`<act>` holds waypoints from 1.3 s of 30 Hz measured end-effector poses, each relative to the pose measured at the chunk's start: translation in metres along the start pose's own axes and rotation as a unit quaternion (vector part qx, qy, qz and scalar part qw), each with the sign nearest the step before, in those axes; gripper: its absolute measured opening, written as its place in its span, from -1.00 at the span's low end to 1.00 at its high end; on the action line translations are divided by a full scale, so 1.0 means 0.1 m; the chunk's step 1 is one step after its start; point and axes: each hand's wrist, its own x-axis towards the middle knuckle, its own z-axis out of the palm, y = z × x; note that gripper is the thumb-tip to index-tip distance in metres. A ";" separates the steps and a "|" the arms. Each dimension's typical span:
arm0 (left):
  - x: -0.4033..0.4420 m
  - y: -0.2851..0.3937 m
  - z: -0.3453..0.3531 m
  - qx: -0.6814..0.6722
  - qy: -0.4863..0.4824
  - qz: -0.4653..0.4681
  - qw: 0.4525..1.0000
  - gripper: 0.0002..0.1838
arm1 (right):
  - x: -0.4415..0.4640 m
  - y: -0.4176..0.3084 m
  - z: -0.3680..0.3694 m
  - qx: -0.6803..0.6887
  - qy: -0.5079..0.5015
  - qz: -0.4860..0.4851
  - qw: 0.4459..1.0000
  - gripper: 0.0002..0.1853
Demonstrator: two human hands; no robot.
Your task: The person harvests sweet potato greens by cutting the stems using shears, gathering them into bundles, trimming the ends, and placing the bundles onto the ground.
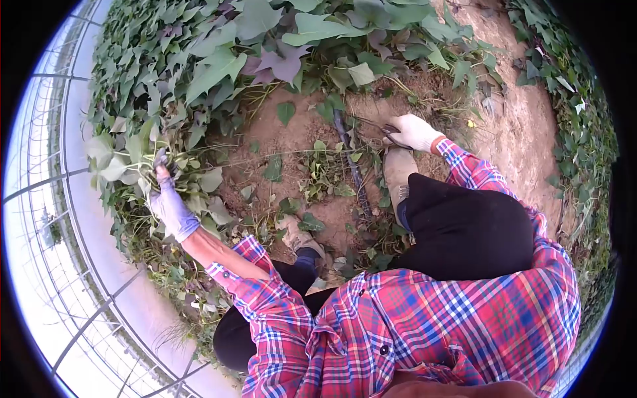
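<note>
My left hand point(174, 207), in a pale lavender glove, is at the left edge of the leafy bed. Its fingers close round a bunch of leafy vines point(119, 162), whose pale leaf undersides show; the leaves partly hide the fingertips. My right hand point(413, 132), in a white glove with an orange cuff, grips a pair of scissors point(393, 137). The dark blades point left, low over the soil close to a black drip hose point(352, 156). Cut stems and loose leaves point(325, 176) lie on the soil between my hands.
Dense vines with lobed green and purplish leaves point(279, 63) grow ahead. My shoes point(400, 174) rest on the soil on either side of the black hose. A bare dirt path point(524, 126) and another leafy row point(584, 113) lie to the right. A metal-framed greenhouse wall point(66, 152) stands left.
</note>
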 end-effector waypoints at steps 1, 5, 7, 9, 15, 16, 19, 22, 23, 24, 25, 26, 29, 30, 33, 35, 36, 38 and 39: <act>-0.05 0.09 0.13 -0.054 -0.048 0.025 0.997 -0.54 | -0.03 0.06 0.07 -0.084 0.030 0.039 0.995 -0.51; 0.14 0.00 0.40 -0.038 -0.100 0.045 0.993 -0.63 | -0.32 0.13 0.13 -0.249 0.124 0.055 0.959 -0.38; 0.20 0.13 0.56 -0.001 -0.130 0.074 0.989 -0.64 | -0.54 0.06 0.09 -0.257 0.146 0.066 0.953 -0.47; 0.42 0.17 0.64 0.074 -0.230 0.066 0.968 -0.62 | -0.83 0.14 0.09 -0.197 0.069 0.131 0.969 -0.61; 0.87 -0.09 1.14 0.160 -0.336 0.150 0.916 -0.46 | -0.90 0.27 0.18 -0.170 0.042 0.166 0.971 -0.62; 0.75 0.11 1.17 0.219 -0.371 0.082 0.899 -0.58 | -0.92 0.28 0.26 -0.160 0.036 0.172 0.971 -0.62; 0.81 -0.10 1.34 0.184 -0.391 0.151 0.889 -0.54 | -0.92 0.34 0.43 -0.124 0.007 0.200 0.972 -0.62; 0.99 -0.42 1.50 0.247 -0.425 0.207 0.846 -0.51 | -0.80 0.40 0.51 -0.081 -0.030 0.231 0.969 -0.62; 0.98 -0.50 1.50 0.389 -0.407 0.299 0.771 -0.48 | -0.76 0.43 0.53 -0.068 -0.038 0.240 0.968 -0.62; 0.98 -0.59 1.51 0.380 -0.404 0.318 0.769 -0.46 | -0.83 0.42 0.54 -0.054 -0.043 0.248 0.966 -0.62; 0.97 -0.70 1.53 0.370 -0.400 0.339 0.767 -0.45 | -0.82 0.43 0.55 -0.041 -0.046 0.256 0.965 -0.62; 0.97 -0.77 1.52 0.429 -0.432 0.265 0.748 -0.44 | -0.80 0.45 0.54 -0.028 -0.047 0.264 0.963 -0.62; 0.74 -0.65 1.49 0.564 -0.472 0.307 0.604 -0.46 | -0.72 0.51 0.55 0.016 -0.046 0.286 0.957 -0.63; 0.73 -0.79 1.43 0.604 -0.506 0.344 0.511 -0.46 | -0.68 0.53 0.55 0.031 -0.047 0.291 0.955 -0.63; 0.63 -0.67 1.31 0.624 -0.549 0.353 0.430 -0.51 | -0.56 0.58 0.57 0.071 -0.055 0.300 0.950 -0.63; 0.60 -0.38 1.30 0.472 -0.549 0.025 0.689 -0.55 | -0.48 0.58 0.56 0.096 -0.054 0.305 0.946 -0.63; 0.61 -0.59 1.13 0.393 -0.522 0.040 0.756 -0.56 | -0.44 0.58 0.54 0.106 -0.052 0.307 0.944 -0.63; 0.52 -1.02 0.80 0.268 -0.444 0.089 0.850 -0.63 | -0.43 0.54 0.49 0.125 -0.048 0.316 0.939 -0.63; 0.46 -0.99 0.75 0.237 -0.419 -0.019 0.876 -0.68 | -0.42 0.52 0.44 0.131 -0.047 0.318 0.938 -0.63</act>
